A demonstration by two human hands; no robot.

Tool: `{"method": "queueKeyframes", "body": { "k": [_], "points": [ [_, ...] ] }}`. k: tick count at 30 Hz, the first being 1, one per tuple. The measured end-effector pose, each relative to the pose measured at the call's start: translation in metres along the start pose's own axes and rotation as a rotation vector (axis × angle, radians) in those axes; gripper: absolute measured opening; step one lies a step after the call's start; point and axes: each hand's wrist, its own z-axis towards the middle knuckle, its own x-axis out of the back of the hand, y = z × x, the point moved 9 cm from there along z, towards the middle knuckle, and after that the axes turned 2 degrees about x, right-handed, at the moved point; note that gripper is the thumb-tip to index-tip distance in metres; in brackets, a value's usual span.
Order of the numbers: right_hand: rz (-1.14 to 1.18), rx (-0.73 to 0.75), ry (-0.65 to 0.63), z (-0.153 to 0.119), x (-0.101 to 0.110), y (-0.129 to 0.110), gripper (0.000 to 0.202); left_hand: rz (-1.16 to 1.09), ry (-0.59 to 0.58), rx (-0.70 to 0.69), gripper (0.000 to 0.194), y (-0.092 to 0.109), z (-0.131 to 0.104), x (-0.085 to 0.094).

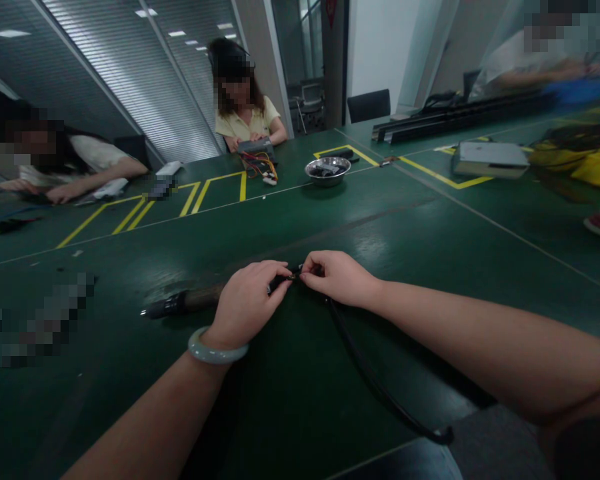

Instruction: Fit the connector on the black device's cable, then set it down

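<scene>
My left hand (245, 297), with a pale bangle (215, 352) at the wrist, is closed in a pinch on a small black piece (275, 285) just above the green table. Close beside it, my right hand (345, 279) is pinched too, its fingertips almost meeting the left ones. What lies between the right fingers is too small to make out. A dark, pen-shaped tool (200, 299) with a shiny metal tip lies behind my left hand, which hides part of it. From below my right hand, a black cable (365, 370) curves to the table's near edge.
A metal bowl (327, 175) of dark parts stands across the green table (300, 220). Beyond it, a person (250, 120) handles a device with coloured wires (260, 165). Other people sit at left and far right. A grey box (490, 160) and long black rails (455, 120) lie at right.
</scene>
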Motion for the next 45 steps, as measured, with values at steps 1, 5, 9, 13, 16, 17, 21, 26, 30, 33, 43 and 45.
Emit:
{"method": "queueKeyframes", "body": {
  "k": [1,5,9,13,16,17,21,26,30,33,43,45],
  "points": [
    [0.002,-0.001,-0.003,0.0,-0.0003,0.0002,0.009,0.0,0.0,0.001,0.016,-0.0002,-0.0001,0.0],
    [0.0,-0.007,-0.011,-0.0001,-0.0008,0.0,0.009,0.0,-0.002,0.0,0.016,-0.0005,-0.0004,0.0],
    [0.011,-0.011,-0.01,-0.0003,-0.0001,-0.0006,0.009,0.006,-0.004,0.0,0.015,-0.0005,0.0001,-0.0004],
    [-0.002,0.004,-0.009,-0.0001,-0.0002,-0.0004,0.008,0.014,-0.003,0.003,0.016,-0.001,0.0003,-0.001],
    [-0.014,0.008,-0.004,0.0003,-0.0006,0.0015,0.008,0.016,-0.003,-0.003,0.016,-0.0004,0.0003,-0.0009],
    [-0.016,0.008,-0.006,0.0005,-0.0011,0.0022,0.009,0.016,-0.004,-0.006,0.016,-0.0001,0.0003,-0.0008],
    [-0.017,0.01,-0.017,0.0009,-0.0029,0.0031,0.009,0.027,-0.01,0.011,0.019,-0.0006,0.0005,-0.0004],
    [-0.023,0.006,-0.02,0.0009,-0.0027,0.0028,0.009,0.03,0.01,0.035,0.019,-0.0023,-0.0001,0.001],
    [-0.036,0.0,-0.019,0.0009,-0.0022,0.0025,0.009,0.021,0.008,0.026,0.017,-0.0015,-0.0006,0.001],
    [-0.04,-0.007,-0.023,0.0009,-0.0024,0.0024,0.009,0.025,0.018,0.023,0.02,-0.0004,-0.0004,0.0025],
    [-0.054,0.021,-0.02,0.0013,-0.0032,0.0025,0.009,0.018,-0.004,-0.018,0.016,0.0017,0.0004,-0.0001],
    [-0.062,0.024,-0.016,0.0015,-0.0031,0.0025,0.009,0.018,0.011,-0.001,0.02,-0.0004,0.0002,0.0]
  ]
}}
